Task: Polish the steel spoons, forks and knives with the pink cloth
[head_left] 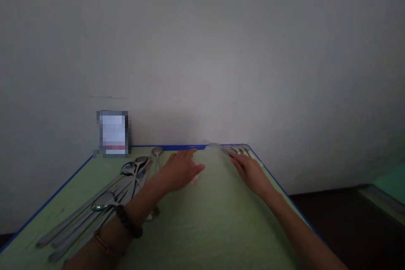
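My right hand [251,173] is closed on a spoon [215,146] near the table's far edge. The bowl of that spoon points left and is blurred. Just beyond my right fingers, several pieces of cutlery [243,150] lie side by side at the far right corner, mostly seen as handles or tines I cannot make out. Over the middle of the table, my left hand [181,171] has its fingers stretched out with nothing in them. A single spoon [157,151] lies beside it, partly hidden by my left arm.
A loose pile of spoons and forks [107,198] covers the left side of the green table [202,228]. At the back left stands a blurred-out device with a lit screen [114,133]. The blue table edge meets a bare wall [202,59].
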Action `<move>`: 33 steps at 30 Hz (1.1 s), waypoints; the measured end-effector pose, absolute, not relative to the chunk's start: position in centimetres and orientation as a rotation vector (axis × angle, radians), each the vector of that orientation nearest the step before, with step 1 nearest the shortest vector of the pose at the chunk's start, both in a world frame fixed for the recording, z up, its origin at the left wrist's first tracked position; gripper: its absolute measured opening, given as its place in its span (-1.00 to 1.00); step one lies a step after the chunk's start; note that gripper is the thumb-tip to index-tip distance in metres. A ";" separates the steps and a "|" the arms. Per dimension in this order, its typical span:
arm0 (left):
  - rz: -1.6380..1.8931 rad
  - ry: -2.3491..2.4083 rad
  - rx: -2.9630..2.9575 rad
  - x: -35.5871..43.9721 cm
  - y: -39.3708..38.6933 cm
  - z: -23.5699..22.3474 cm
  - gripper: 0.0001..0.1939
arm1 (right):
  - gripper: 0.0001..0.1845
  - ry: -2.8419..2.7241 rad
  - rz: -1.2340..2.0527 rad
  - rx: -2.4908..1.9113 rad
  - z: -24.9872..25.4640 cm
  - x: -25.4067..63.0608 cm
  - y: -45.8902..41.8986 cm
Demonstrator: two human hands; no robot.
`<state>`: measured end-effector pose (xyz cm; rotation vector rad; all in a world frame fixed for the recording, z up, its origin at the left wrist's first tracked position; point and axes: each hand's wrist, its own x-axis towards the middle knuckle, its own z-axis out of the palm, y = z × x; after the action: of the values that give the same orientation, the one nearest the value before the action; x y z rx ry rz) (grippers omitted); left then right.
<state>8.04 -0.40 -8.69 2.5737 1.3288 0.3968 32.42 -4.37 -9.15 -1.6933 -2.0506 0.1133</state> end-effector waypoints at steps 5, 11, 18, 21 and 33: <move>0.231 1.381 2.639 9.1 -0.9 -12.7 -0.45 | -0.50 -1.889 -0.057 -1.979 -11.7 35.0 -4.6; 0.174 1.360 2.667 9.1 -1.1 -13.0 -0.46 | -0.52 -1.905 -0.074 -2.081 -12.0 34.2 -4.0; 0.157 1.365 2.670 9.2 -1.3 -12.6 -0.48 | -0.53 -1.940 -0.171 -2.218 -12.1 33.8 -3.1; 0.152 1.367 2.669 9.2 -1.3 -12.6 -0.48 | -0.53 -1.983 -0.214 -2.240 -12.1 33.7 -3.1; 0.138 1.371 2.666 9.2 -1.2 -12.6 -0.48 | -0.56 -2.049 -0.289 -2.277 -12.0 33.2 -3.1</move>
<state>9.16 -1.23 -12.64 2.6661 1.3709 0.1382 33.20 -3.13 -12.04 -2.2775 -2.0489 -0.2893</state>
